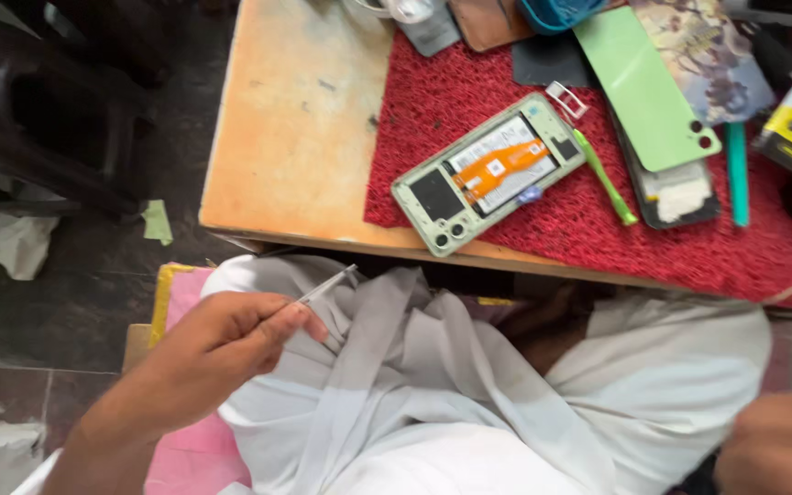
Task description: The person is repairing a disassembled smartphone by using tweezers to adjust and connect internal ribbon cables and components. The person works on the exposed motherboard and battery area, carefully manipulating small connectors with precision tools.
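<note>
My left hand pinches tweezers over my lap, well apart from the opened phone on the red mat; right hand blurred, grip unclear.

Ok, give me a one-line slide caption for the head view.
Left hand holds tweezers over the lap; opened green phone lies on the red mat, its back cover beside it.

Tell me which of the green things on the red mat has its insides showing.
The opened phone at the mat's front edge: battery and orange ribbon exposed. The plain green back cover and green stick tool show none.
</note>
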